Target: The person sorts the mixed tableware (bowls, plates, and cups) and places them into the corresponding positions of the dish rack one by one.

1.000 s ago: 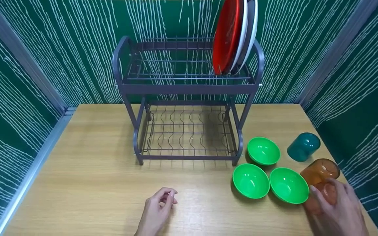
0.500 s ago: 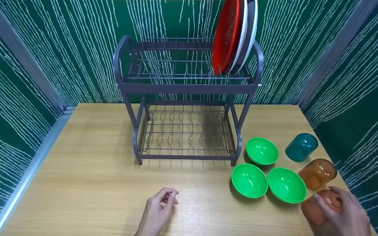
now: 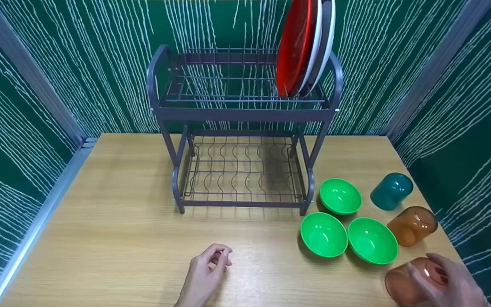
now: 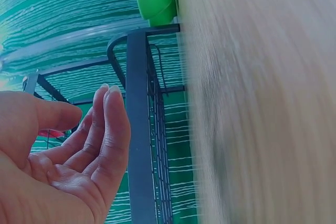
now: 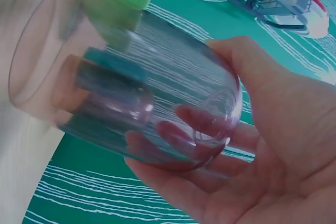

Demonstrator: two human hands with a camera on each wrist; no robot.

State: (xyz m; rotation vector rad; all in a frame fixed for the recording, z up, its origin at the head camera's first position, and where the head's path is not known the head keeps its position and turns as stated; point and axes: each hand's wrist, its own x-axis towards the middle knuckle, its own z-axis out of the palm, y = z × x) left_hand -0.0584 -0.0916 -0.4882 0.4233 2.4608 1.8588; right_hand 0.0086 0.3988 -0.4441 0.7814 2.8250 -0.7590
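My right hand (image 3: 458,283) grips a clear reddish tumbler (image 3: 402,285) at the front right of the table. In the right wrist view, thumb and fingers curl around the base of this tumbler (image 5: 173,77), its rim facing the tabletop. Just behind it, an amber tumbler (image 3: 414,226) and a teal tumbler (image 3: 392,192) stand upside down. Three green bowls, among them the nearest-right bowl (image 3: 372,241), sit to the left of the tumblers. Holding nothing, my left hand (image 3: 205,273) hovers at the front middle with loosely bent fingers.
A two-tier dark metal dish rack (image 3: 245,114) stands at the back middle. On its upper tier, a red plate (image 3: 294,51) and several other plates stand on edge at the right. Green walls with white streaks (image 3: 475,170) enclose the wooden table (image 3: 113,221).
My right hand has drawn the reddish tumbler toward the front edge, away from the amber one. The left hand stays in place.
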